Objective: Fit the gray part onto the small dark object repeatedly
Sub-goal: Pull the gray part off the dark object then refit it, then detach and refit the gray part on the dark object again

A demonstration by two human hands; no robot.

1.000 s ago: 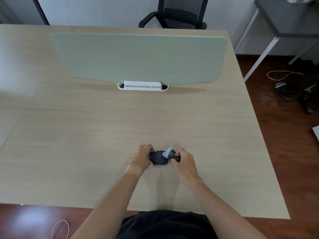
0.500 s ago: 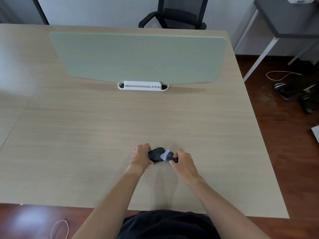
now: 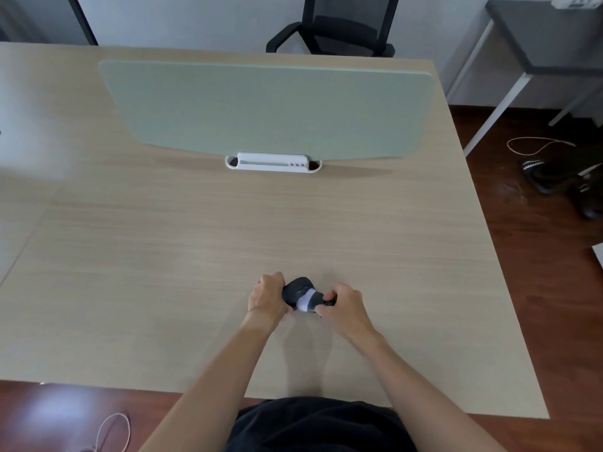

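Observation:
A small dark rounded object (image 3: 297,290) sits low over the wooden table (image 3: 195,249), near its front edge. My left hand (image 3: 266,296) grips its left side. A pale gray part (image 3: 307,300) lies against the dark object's right side, touching it. My right hand (image 3: 342,306) is closed on the gray part's darker right end. How far the gray part sits on the dark object is hidden by my fingers.
A pale green divider panel (image 3: 267,109) stands across the table's far half in a white base (image 3: 272,162). A black office chair (image 3: 339,27) is behind the table. A grey side table (image 3: 548,37), shoes and a cable lie on the floor to the right.
The gray part has swung from pointing up and away to lying lower against the dark object's right side. Both hands moved slightly closer together.

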